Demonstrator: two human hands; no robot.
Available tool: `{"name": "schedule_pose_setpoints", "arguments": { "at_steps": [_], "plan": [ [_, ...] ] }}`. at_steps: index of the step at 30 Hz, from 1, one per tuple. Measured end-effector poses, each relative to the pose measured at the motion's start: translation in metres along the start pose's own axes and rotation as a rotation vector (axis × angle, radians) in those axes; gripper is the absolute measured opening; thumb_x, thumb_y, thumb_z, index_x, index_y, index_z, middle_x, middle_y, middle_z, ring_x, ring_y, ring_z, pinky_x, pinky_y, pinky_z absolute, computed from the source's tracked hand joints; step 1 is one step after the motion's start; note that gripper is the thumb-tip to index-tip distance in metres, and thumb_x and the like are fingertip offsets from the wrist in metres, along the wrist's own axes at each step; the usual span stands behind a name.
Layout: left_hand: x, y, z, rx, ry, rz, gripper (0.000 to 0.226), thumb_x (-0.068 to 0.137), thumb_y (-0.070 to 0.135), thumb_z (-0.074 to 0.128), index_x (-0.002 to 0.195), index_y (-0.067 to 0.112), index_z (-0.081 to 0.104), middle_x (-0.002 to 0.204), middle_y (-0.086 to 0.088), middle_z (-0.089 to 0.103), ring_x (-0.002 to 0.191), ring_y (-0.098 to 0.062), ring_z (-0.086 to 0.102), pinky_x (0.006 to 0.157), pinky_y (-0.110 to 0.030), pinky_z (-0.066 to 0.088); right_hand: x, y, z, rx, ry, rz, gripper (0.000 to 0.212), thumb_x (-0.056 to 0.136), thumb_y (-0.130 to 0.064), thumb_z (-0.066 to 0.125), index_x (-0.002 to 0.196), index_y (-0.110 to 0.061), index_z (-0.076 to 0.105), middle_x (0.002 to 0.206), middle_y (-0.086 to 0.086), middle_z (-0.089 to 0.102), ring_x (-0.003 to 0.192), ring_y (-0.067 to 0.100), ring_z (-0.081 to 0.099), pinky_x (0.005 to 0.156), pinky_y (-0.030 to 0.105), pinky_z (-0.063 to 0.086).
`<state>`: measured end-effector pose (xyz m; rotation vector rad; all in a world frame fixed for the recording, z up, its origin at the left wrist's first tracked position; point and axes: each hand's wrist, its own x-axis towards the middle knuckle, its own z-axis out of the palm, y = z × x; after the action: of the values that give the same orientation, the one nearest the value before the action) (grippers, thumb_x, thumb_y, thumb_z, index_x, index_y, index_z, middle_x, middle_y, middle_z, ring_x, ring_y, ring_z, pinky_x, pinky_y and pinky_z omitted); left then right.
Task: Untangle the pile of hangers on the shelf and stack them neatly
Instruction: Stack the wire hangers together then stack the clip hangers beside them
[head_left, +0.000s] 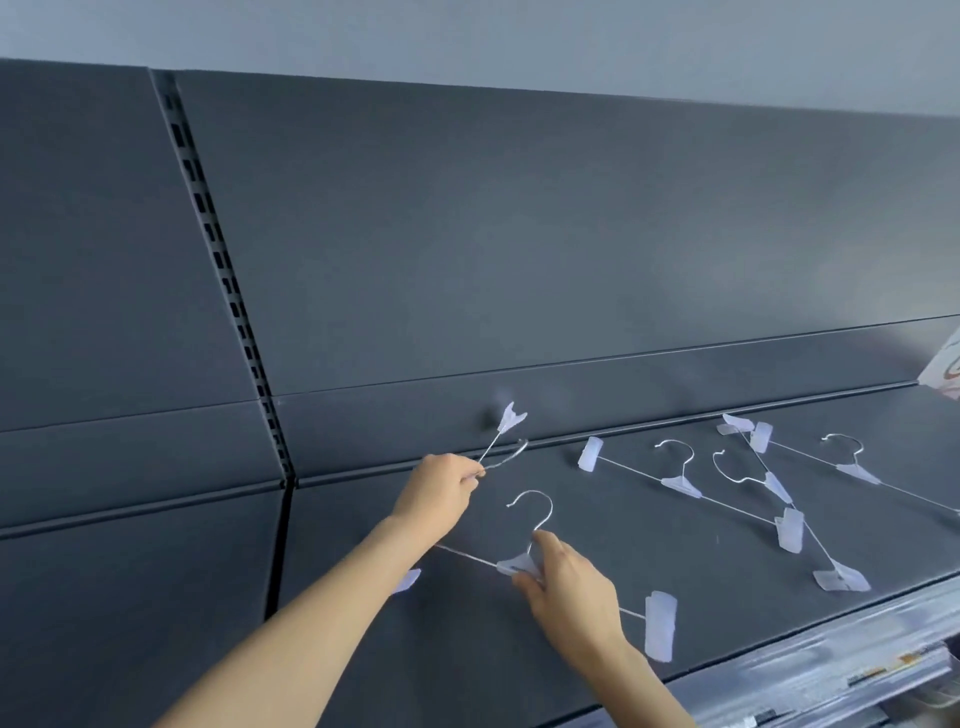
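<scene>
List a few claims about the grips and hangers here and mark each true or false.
1. The left grip holds a raised hanger, one clip tilted up against the back panel. True.
2. The right grip is empty and hangs clear of the shelf. False: it pinches the middle of the near hanger, which lies on the shelf.
3. All hangers sit in one neat stack. False: three right hangers lie spread out, some crossing.
4. The near hanger has a metal hook and pale clips. True.
5. The shelf is white. False: it is dark grey.
</scene>
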<state>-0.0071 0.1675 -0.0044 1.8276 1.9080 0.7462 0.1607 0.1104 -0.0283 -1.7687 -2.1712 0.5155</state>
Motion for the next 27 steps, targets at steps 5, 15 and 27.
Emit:
{"name": "schedule_pose_setpoints", "arguments": {
  "at_steps": [5, 15, 27],
  "plan": [
    [-0.019, 0.000, -0.022, -0.191, 0.104, -0.038, 0.025, 0.089, 0.003, 0.050, 0.104, 0.007, 0.069, 0.081, -0.007, 0.064, 0.072, -0.019, 0.056, 0.072, -0.022, 0.045, -0.004, 0.028, -0.005, 0.032, 0.004, 0.111, 0.034, 0.091, -0.041, 0.048, 0.113, -0.015, 0.045, 0.113, -0.003, 0.060, 0.105, 0.021, 0.055, 0.071, 0.031, 0.040],
    [-0.104, -0.079, -0.065, -0.176, 0.149, -0.297, 0.011, 0.093, 0.015, 0.048, 0.101, 0.019, 0.055, 0.094, -0.003, 0.066, 0.071, -0.010, 0.065, 0.066, -0.025, 0.047, 0.010, 0.009, -0.008, 0.027, 0.114, -0.092, 0.022, 0.090, -0.035, 0.052, 0.099, -0.015, 0.046, 0.096, -0.002, 0.059, 0.088, 0.023, 0.054, 0.064, 0.032, 0.039],
    [-0.202, -0.165, -0.158, -0.167, 0.461, -0.561, 0.017, 0.089, 0.003, 0.047, 0.082, 0.004, 0.063, 0.078, -0.008, 0.065, 0.059, -0.020, 0.054, 0.060, -0.025, 0.043, 0.020, -0.091, 0.055, 0.092, 0.019, -0.355, 0.028, 0.088, -0.031, 0.053, 0.076, -0.019, 0.031, 0.092, -0.007, 0.065, 0.076, 0.021, 0.050, 0.056, 0.031, 0.039]
  ]
}}
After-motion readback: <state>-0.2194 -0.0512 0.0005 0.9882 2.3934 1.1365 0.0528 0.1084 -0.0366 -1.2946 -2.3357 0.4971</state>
